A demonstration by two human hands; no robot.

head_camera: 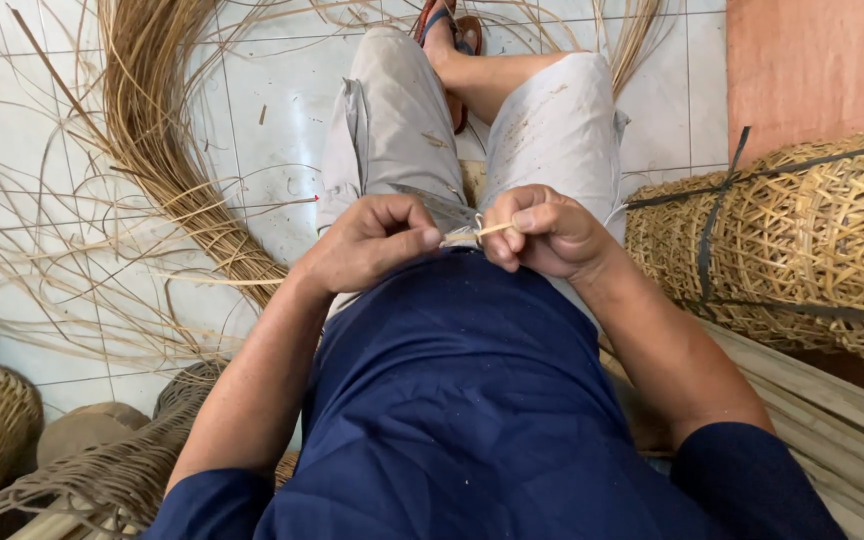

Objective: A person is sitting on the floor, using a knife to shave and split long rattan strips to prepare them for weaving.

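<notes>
The work looks barely begun: the left hand (372, 245) and right hand (542, 232), both curled tight, pinch a thin cane strip (470, 234) between them above the lap, while the big bundle of loose strips (167, 150) lies unused on the tiled floor (272, 90).

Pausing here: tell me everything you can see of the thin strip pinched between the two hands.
The strip is a thin, pale straw-coloured sliver, seemingly cane. It lies almost level above the lap. The left hand pinches one end between thumb and forefinger; the right hand grips the other, a short tip poking past its fingers. Midway it seems looped or knotted; detail is too small to tell.
</notes>
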